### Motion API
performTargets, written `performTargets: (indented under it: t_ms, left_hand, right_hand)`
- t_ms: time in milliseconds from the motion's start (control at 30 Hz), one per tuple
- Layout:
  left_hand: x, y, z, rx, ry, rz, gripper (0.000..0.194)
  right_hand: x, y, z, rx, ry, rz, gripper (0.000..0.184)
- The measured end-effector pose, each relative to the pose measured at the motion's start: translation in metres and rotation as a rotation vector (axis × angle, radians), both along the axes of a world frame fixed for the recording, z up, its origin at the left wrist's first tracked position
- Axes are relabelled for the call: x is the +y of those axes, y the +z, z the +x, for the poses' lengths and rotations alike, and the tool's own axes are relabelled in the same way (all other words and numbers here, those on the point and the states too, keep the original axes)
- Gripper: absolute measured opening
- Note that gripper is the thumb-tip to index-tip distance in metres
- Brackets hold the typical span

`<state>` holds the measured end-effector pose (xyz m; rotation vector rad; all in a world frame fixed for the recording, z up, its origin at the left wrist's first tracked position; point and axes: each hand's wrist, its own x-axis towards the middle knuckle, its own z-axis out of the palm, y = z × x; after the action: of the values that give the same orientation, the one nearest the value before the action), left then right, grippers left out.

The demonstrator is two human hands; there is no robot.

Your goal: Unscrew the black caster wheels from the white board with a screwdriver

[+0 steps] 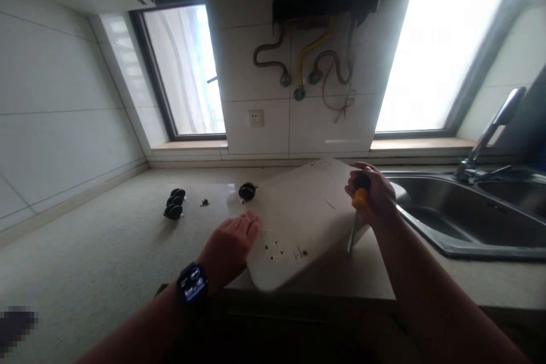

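Note:
A white board (298,199) with rounded corners lies at an angle over the counter, small screw holes showing at its near and far ends. My left hand (232,244), a watch on its wrist, is closed at the board's left edge; part of its grip is hidden. In my right hand (375,190) is a screwdriver (361,198) with a black and orange handle, its shaft pointing down beside the board's right edge. That hand also sits against the board's right side. A black caster wheel (247,191) stands by the board's left edge.
Several black casters (174,205) stand in a row on the counter (128,250) at left, near a small pile of screws (205,202). A steel sink (443,216) with a faucet (482,142) is at right. Pipes (301,62) hang from a wall unit.

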<state>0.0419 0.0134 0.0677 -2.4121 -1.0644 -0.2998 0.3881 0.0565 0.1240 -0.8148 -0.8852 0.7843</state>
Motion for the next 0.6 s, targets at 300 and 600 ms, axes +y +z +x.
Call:
performTargets:
  t_ms: [300,600]
  left_hand:
    - [-0.048,-0.035,0.039,0.192,0.085,0.172,0.043]
    - [-0.060,-0.018,0.069,0.137,0.170,0.156,0.041]
  right_hand:
    - [-0.074,-0.029,0.009,0.134,0.086,0.026,0.017]
    - [-0.115,-0.073,-0.003,0.025,0.018,-0.457,0.031]
